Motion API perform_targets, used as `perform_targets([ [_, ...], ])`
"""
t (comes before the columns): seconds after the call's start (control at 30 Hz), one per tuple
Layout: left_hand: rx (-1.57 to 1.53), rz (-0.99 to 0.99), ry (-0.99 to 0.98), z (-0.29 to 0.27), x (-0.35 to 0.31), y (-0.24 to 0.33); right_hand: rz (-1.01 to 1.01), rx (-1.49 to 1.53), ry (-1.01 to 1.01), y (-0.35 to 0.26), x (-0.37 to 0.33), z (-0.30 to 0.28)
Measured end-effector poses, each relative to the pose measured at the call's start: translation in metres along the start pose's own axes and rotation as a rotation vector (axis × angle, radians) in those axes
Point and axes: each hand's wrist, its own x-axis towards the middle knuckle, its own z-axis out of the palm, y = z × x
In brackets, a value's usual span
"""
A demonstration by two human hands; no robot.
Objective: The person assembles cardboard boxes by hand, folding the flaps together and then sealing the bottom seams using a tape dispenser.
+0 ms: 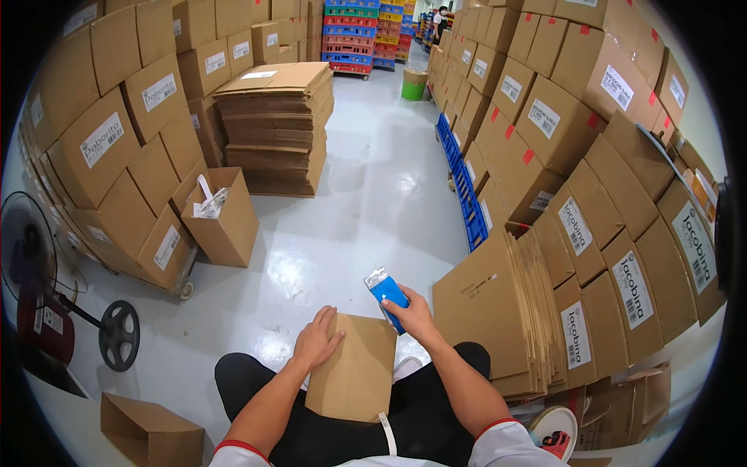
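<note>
A small brown cardboard carton (354,370) rests on my lap between my thighs. My left hand (317,340) lies along its far left edge, fingers extended and the thumb on the cardboard. To the right of the carton, my right hand (412,313) is closed around a blue hand-held object with a silver end (385,289); its exact kind is unclear. That object is held tilted, its silver end pointing away from me, close to the carton's far right corner. A narrow white strip (387,434) hangs at the carton's near edge.
Flattened cartons (482,300) lean close on my right, beside stacked labelled boxes (630,280). An open carton of crumpled wrappers (222,222) stands ahead left, near a flat cardboard pile (272,132). A black fan (117,335) and an open carton (152,436) are at left.
</note>
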Motion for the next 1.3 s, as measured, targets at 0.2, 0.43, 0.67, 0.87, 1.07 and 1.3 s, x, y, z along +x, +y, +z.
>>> perform_targets([
  [0.2, -0.023, -0.029, -0.013, -0.003, 0.001, 0.003, 0.026, -0.008, -0.012, -0.001, 0.001, 0.0],
  [0.43, 0.1, -0.06, -0.006, -0.005, 0.001, 0.009, -0.036, -0.044, 0.008, 0.001, 0.001, 0.001],
  [0.67, 0.099, -0.108, -0.01, -0.007, -0.001, 0.012, 0.023, -0.038, -0.029, -0.009, -0.003, -0.001],
  [0.87, 0.147, -0.166, 0.054, -0.008, -0.002, 0.01, -0.028, -0.029, -0.016, -0.02, -0.011, -0.001],
  [1.07, 0.05, -0.139, 0.085, -0.004, -0.004, -0.001, -0.076, -0.046, -0.029, -0.019, -0.014, -0.001],
  [1.3, 0.253, -0.149, 0.09, -0.002, -0.007, 0.003, -0.059, -0.029, -0.031, -0.018, -0.016, 0.0],
])
